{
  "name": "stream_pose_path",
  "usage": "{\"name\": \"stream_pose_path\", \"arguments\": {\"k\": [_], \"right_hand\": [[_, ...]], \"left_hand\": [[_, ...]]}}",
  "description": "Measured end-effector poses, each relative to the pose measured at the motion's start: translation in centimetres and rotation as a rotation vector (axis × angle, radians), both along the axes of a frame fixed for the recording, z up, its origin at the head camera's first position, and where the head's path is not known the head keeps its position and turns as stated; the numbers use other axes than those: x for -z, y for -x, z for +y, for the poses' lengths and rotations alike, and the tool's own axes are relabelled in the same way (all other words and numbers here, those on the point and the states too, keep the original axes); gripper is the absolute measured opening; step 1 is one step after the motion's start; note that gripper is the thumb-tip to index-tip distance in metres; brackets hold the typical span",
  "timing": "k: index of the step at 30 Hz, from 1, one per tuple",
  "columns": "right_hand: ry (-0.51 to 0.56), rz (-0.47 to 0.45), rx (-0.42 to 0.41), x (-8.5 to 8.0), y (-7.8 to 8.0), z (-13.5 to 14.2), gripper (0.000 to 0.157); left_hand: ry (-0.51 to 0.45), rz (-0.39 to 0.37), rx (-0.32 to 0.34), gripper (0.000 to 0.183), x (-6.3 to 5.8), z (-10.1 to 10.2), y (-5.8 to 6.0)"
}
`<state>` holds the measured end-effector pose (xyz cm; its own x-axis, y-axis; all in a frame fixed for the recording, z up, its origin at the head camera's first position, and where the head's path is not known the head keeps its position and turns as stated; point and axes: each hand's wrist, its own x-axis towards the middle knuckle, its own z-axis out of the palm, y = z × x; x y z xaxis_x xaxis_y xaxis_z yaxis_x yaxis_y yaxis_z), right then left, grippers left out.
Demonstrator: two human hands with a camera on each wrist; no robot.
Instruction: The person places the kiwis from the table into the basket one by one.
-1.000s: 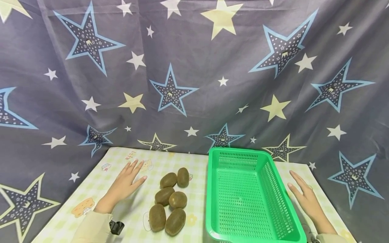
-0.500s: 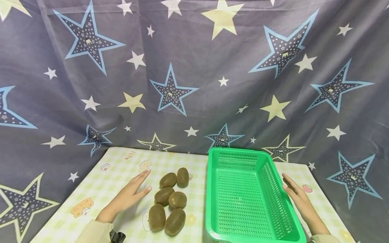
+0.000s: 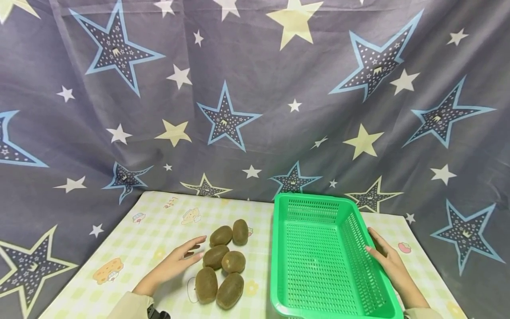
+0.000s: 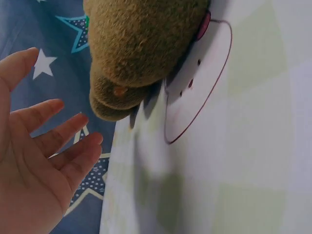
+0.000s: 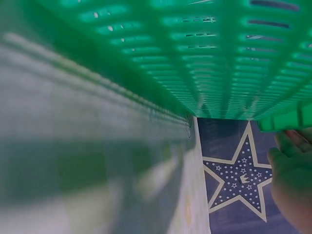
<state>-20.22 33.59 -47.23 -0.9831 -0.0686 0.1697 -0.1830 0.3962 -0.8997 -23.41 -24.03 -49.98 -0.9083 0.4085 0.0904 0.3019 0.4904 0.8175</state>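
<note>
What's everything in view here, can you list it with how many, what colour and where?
Kiwifruit: six, brown, clustered on the cloth left of the basket
Basket: one, green, slotted, on the right part of the cloth
Tablecloth: one, pale green and white checks with cartoon prints, under fruit and basket
Backdrop: one, dark grey-blue with stars, behind the table
Wrist device: at least one, black, by the left cuff
Sleeves: two, cream, bottom edge
Left hand: one, bare, beside the kiwifruit
Right hand: one, bare, at the basket's right rim
</note>
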Motion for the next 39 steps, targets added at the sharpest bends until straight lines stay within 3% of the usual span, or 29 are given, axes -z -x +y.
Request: {"name": "stream_pose_path", "arguments": {"k": [4,11,25,39], "right_hand": [[-0.015,-0.011,0.016,-0.2,-0.1,-0.2,0.063],[-0.016,0.030,0.036,-0.1,-0.2,-0.4,0.061],[-0.030,-0.003,0.053,0.1,-0.1,-0.3,0.063],[-0.021,0.021,0.029,0.4,-0.2,-0.2,0.062]], "left_hand": [[-0.003,-0.068,-0.022,0.052,0.5,0.3,0.2],[-0.033,-0.097,-0.039,0.049,1.1,0.7,0.7],[-0.020,-0.093,0.008,0.046,2.2,1.1,1.5],[-0.120,-0.160,0.070,0.047,2.5,1.8,1.9]]}}
